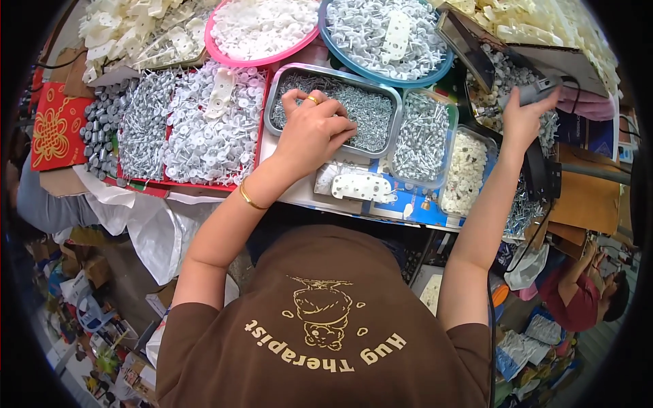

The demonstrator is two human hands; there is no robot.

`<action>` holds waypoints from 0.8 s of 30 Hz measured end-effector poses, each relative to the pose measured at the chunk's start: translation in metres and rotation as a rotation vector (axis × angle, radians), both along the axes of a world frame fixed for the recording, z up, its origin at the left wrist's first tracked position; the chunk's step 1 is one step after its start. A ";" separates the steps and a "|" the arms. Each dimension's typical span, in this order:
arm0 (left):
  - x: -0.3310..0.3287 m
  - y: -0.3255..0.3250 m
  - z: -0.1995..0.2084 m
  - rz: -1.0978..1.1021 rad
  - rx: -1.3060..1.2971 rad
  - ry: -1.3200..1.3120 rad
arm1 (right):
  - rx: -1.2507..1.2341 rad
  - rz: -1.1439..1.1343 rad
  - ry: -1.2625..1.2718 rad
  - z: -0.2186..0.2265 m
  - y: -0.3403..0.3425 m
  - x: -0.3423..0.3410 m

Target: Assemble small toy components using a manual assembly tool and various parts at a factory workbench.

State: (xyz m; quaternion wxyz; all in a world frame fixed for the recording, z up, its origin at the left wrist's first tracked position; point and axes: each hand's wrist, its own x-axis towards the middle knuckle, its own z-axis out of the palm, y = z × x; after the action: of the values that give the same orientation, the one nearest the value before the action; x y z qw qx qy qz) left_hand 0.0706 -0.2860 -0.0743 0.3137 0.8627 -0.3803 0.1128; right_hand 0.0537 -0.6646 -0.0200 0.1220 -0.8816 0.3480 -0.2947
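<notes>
My left hand (314,130) is over a metal tray (397,126) of small silver screws (371,112). Its fingers are curled and pinched at the near side of the tray; whatever is between the fingertips is too small to make out. Out to the right, my right hand (522,122) grips a grey handheld tool (537,90), with a dark cord by its far end; its exact kind is unclear. Just below the tray lies a white plastic plate with holes (362,186). Beside the tray stands a clear tub of silver screws (420,139).
A red box (259,146) of white round parts and silver pins is at left. Behind are a pink basin (212,46) and a blue basin (445,66) of white pieces. A small tub of cream pieces (464,170) stands at right. Another person (578,289) sits far right.
</notes>
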 end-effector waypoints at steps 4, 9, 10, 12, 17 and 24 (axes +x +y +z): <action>0.002 0.003 0.002 0.017 0.034 0.027 | 0.288 0.377 -0.657 -0.012 0.031 0.001; -0.001 0.001 0.007 0.008 -0.007 0.027 | 0.480 0.427 -1.001 0.058 0.069 -0.025; -0.003 0.003 0.008 -0.006 -0.052 0.079 | 0.767 0.512 -0.965 0.059 0.066 -0.034; -0.007 0.006 0.015 -0.015 -0.096 0.126 | 1.058 0.600 -0.912 0.061 0.070 -0.052; -0.048 0.007 0.050 -0.243 -0.192 0.269 | 1.337 0.794 -0.649 0.076 0.168 -0.076; -0.071 -0.004 0.037 -0.306 -0.167 0.180 | 1.263 1.048 -0.669 0.059 0.205 -0.098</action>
State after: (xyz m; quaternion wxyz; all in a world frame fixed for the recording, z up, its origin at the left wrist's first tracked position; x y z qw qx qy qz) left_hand -0.0004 -0.2904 -0.0377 0.4305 0.7723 -0.4667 0.0177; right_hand -0.0438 -0.4595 0.0385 0.8006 -0.5634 -0.0569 -0.1960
